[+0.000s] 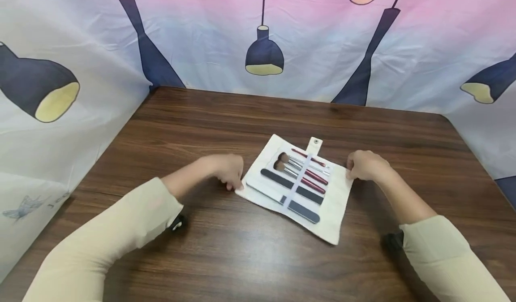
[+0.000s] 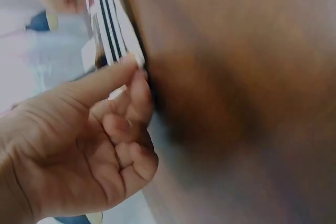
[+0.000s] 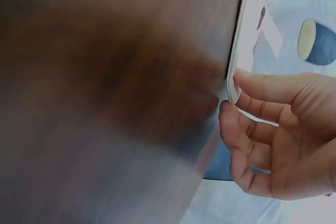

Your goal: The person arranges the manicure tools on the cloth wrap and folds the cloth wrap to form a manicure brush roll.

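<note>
A white fabric case point(image 1: 336, 203) lies unfolded and slightly askew on the table, with a snap tab point(image 1: 315, 145) at its far edge. Under its clear band sit two makeup brushes point(image 1: 312, 176), a thin red-handled tool point(image 1: 300, 153) and dark nail files point(image 1: 278, 179). My left hand point(image 1: 227, 170) pinches the case's left corner between thumb and forefinger, also plain in the left wrist view. On the opposite side, my right hand point(image 1: 367, 165) pinches the right edge, the thumb on top in the right wrist view point(image 3: 278, 129).
The brown wooden table point(image 1: 225, 257) extends around the case on all sides. A cloth backdrop point(image 1: 201, 37) printed with lamps hangs behind and to the left of it. Dark wrist devices point(image 1: 177, 222) show below both sleeves.
</note>
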{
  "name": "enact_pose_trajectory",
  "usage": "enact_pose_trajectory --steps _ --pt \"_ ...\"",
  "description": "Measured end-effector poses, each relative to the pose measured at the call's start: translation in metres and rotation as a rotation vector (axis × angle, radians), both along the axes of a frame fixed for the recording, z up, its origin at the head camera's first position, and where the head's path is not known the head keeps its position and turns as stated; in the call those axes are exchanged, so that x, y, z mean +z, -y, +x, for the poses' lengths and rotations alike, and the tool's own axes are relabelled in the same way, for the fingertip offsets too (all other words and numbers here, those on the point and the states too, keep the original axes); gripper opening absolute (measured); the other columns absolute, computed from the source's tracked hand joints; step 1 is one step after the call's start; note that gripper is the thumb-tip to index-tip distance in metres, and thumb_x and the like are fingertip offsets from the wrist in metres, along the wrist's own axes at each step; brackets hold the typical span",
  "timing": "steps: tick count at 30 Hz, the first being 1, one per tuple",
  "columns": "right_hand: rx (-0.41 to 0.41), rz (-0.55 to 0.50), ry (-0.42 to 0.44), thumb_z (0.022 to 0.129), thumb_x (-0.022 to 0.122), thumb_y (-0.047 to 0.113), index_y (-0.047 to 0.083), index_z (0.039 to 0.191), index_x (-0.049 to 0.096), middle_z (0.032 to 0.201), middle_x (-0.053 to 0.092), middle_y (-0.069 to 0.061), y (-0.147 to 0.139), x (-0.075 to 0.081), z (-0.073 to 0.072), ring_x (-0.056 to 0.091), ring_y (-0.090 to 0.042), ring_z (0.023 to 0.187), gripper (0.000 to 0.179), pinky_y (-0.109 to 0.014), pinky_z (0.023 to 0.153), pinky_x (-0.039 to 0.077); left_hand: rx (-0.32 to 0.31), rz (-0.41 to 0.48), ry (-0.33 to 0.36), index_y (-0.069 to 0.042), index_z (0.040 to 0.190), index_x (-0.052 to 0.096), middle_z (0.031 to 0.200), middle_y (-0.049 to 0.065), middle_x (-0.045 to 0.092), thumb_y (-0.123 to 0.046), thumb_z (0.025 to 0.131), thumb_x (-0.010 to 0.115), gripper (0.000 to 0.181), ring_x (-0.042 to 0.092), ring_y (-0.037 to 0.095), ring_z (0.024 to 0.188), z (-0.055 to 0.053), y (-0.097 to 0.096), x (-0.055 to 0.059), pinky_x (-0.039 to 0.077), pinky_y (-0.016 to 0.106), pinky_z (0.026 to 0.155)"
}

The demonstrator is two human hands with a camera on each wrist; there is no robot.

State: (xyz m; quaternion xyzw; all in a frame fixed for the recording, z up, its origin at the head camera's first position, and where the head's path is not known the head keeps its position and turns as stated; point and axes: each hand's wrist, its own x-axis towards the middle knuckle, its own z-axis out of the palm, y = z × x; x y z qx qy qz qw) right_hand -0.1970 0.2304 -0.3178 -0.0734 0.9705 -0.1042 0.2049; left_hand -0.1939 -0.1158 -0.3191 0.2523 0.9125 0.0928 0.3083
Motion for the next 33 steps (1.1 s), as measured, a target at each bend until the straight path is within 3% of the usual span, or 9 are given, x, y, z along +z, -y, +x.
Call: enact_pose_trajectory --steps 7,11,15,19,21,24,26,29,33 --pt "-0.070 -0.003 0.034 0.084 0.067 0.018 0.000 0.097 0.060 0.082 0.061 -0.011 0.010 -0.001 -0.028 0.058 -0.026 0.076 0.023 -0.038 0.061 0.043 -0.055 0.078 0.085 -0.011 0.052 0.064 0.046 -0.001 0.058 -0.020 0.081 0.070 0.031 0.049 0.006 0.043 0.049 -0.012 -0.009 0.036 0.019 0.047" --pt "-0.091 0.054 -0.013 0.085 0.065 0.018 -0.001 0.103 0.061 0.094 0.061 -0.016 0.022 -0.005 -0.033 0.056 -0.032 0.083 0.027 -0.047 0.067 0.044 -0.042 0.100 0.048 -0.013 0.050 0.063 0.046 -0.001 0.058 -0.020 0.081 0.070 0.033 0.051 0.008 0.047 0.062 -0.012 -0.010 0.037 0.021 0.053" --pt "-0.091 0.109 -0.101 0.088 0.060 0.015 -0.005 0.115 0.053 0.110 0.056 -0.025 0.031 -0.008 -0.027 0.055 -0.040 0.092 0.035 -0.053 0.072 0.044 -0.002 0.129 0.007 -0.014 0.049 0.062 0.045 -0.002 0.057 -0.020 0.082 0.069 0.034 0.041 0.007 0.041 0.068 -0.008 -0.010 0.031 0.022 0.045" --pt "-0.053 0.038 -0.201 0.090 0.058 0.018 -0.002 0.127 0.040 0.120 0.048 -0.027 0.033 0.002 -0.005 0.051 -0.044 0.100 0.046 -0.055 0.074 0.042 0.017 0.161 -0.046 -0.016 0.052 0.061 0.045 -0.005 0.055 -0.021 0.084 0.067 0.033 0.040 0.006 0.040 0.072 -0.007 -0.010 0.031 0.022 0.043" --pt "0.049 -0.023 -0.227 0.089 0.059 0.021 -0.001 0.124 0.044 0.116 0.051 -0.024 0.032 0.012 0.011 0.053 -0.041 0.098 0.044 -0.053 0.074 0.043 0.032 0.173 -0.110 -0.016 0.054 0.059 0.046 -0.006 0.051 -0.022 0.085 0.065 0.033 0.039 0.006 0.042 0.074 -0.008 -0.009 0.032 0.023 0.043" --pt "0.262 -0.103 -0.166 0.086 0.066 0.024 0.002 0.112 0.056 0.105 0.059 -0.013 0.030 0.024 0.037 0.056 -0.031 0.094 0.036 -0.048 0.076 0.044 0.049 0.190 -0.262 -0.014 0.065 0.061 0.056 -0.007 0.051 -0.026 0.085 0.066 0.024 0.044 0.008 0.050 0.077 -0.012 -0.005 0.037 0.026 0.048" --pt "0.368 -0.125 -0.091 0.081 0.070 0.027 0.006 0.102 0.060 0.098 0.059 -0.005 0.028 0.027 0.055 0.056 -0.025 0.091 0.031 -0.044 0.076 0.044 0.018 0.203 -0.373 -0.010 0.076 0.064 0.067 -0.004 0.054 -0.030 0.083 0.068 0.022 0.048 0.011 0.060 0.079 -0.014 -0.004 0.042 0.030 0.055" --pt "0.414 -0.102 -0.020 0.071 0.078 0.030 0.013 0.093 0.059 0.094 0.054 0.004 0.024 0.023 0.079 0.051 -0.017 0.085 0.034 -0.038 0.072 0.044 -0.075 0.181 -0.488 -0.005 0.092 0.064 0.084 0.000 0.058 -0.040 0.075 0.073 0.041 0.052 0.016 0.078 0.085 -0.017 -0.007 0.045 0.034 0.069" --pt "0.407 -0.050 -0.090 0.061 0.085 0.026 0.014 0.089 0.053 0.093 0.045 0.004 0.021 0.006 0.098 0.046 -0.015 0.079 0.044 -0.032 0.066 0.043 -0.186 0.107 -0.526 -0.004 0.097 0.060 0.087 0.001 0.053 -0.043 0.067 0.078 0.052 0.048 0.017 0.082 0.092 -0.018 -0.013 0.041 0.032 0.072"
